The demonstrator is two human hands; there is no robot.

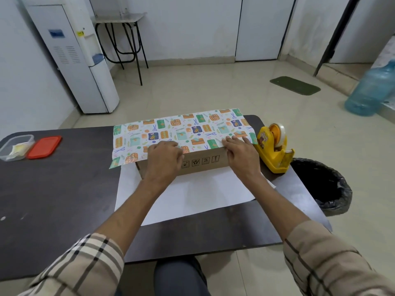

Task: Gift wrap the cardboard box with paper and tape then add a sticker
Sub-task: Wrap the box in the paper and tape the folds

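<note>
A brown cardboard box lies lengthwise on the dark table. Patterned wrapping paper is folded over its top from the far side; the paper's white underside spreads on the table toward me. My left hand presses the paper's edge down at the box's near top edge, left of middle. Flat on the same edge near the box's right end rests my right hand. A yellow tape dispenser with a clear tape roll stands just right of the box.
At the table's left end sit a clear plastic container holding pale yellowish pieces and its red lid. A bin with a black liner stands by the table's right side. A water dispenser, a stool and a blue jug are farther off.
</note>
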